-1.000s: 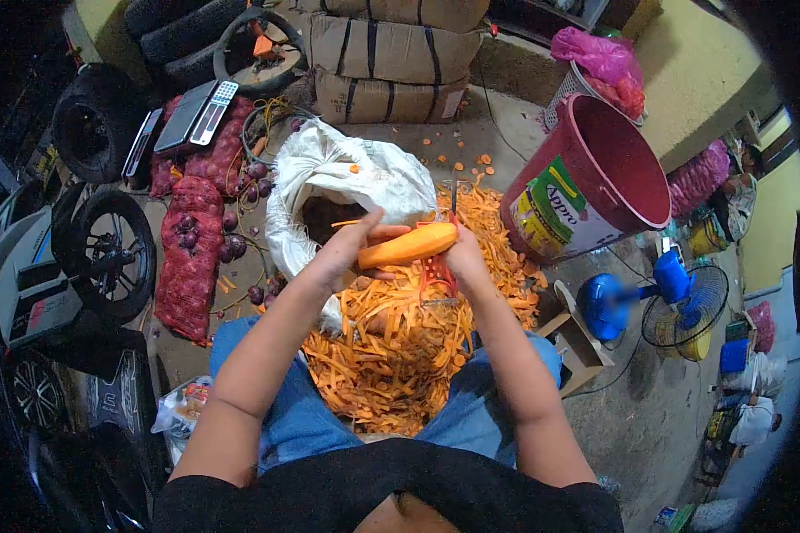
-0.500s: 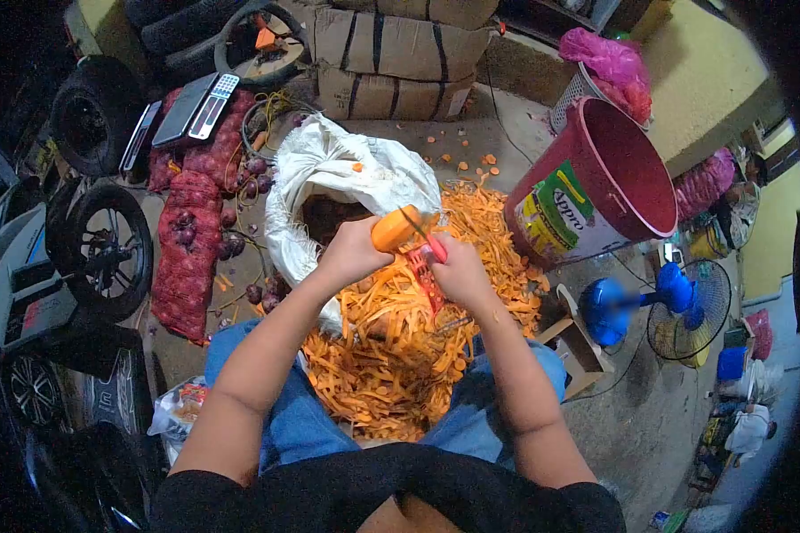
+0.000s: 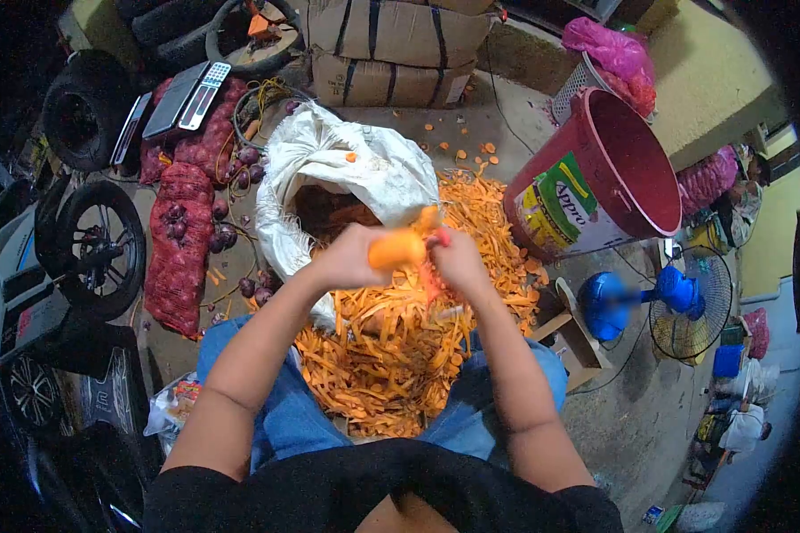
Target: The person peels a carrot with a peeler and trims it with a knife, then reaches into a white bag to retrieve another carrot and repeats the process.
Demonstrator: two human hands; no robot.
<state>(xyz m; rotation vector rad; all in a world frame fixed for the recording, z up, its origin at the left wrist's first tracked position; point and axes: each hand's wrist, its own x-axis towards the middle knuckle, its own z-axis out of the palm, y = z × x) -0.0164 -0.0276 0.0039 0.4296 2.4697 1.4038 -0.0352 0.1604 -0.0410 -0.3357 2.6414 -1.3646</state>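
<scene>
My left hand (image 3: 348,258) is closed around a thick peeled carrot (image 3: 398,250), its end pointing to the right. Close beside it, my right hand (image 3: 458,266) grips a red-handled knife (image 3: 439,238); motion blurs its blade. A smaller orange piece (image 3: 429,217) shows just above the knife handle. Under the right hand is a blurred red object (image 3: 430,281) that I cannot make out. Below both hands lies a large heap of carrot peelings (image 3: 391,364) with round slices among them. An open white woven sack (image 3: 284,169) stands behind the left hand, its inside dark.
A tall maroon bucket (image 3: 542,173) stands at right, near a blue fan (image 3: 609,306) and a cardboard box (image 3: 578,351). Red net sacks of onions (image 3: 178,266), a scale (image 3: 187,98) and a wheel (image 3: 98,249) are at left. Strapped cartons (image 3: 391,80) stand behind. A person (image 3: 745,428) is far right.
The carrot has tilted from pointing up-right to nearly level, its end facing the camera more. An orange piece now shows apart from it near the knife. Both hands stay close together.
</scene>
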